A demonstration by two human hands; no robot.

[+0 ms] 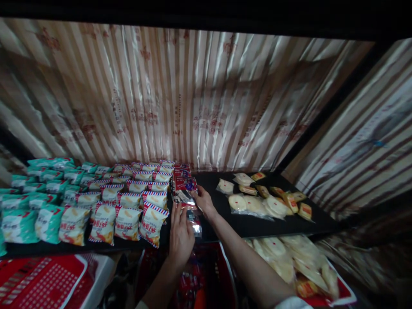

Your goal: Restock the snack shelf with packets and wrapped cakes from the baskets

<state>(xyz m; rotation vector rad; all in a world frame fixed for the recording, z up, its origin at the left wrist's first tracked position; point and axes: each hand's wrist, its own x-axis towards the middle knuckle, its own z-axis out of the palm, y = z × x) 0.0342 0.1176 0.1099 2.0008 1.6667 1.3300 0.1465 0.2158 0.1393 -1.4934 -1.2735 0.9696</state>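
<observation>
My left hand [180,234] lies flat with fingers stretched out at the front edge of a black shelf [222,216], touching a clear and red snack packet [194,221]. My right hand [203,200] reaches further in and presses its fingers on a red and silver packet [184,191] in a row of red packets [182,171] running back to the wall. Left of this row stand white snack bags with red and blue striped edges [128,210].
Teal bags [30,210] fill the shelf's left end. Round pale crackers in clear wrap [257,204] lie on its right part. Below sit a red basket [41,279], a red basket of packets [196,283] and a tray of crackers [296,262]. Striped fabric hangs behind.
</observation>
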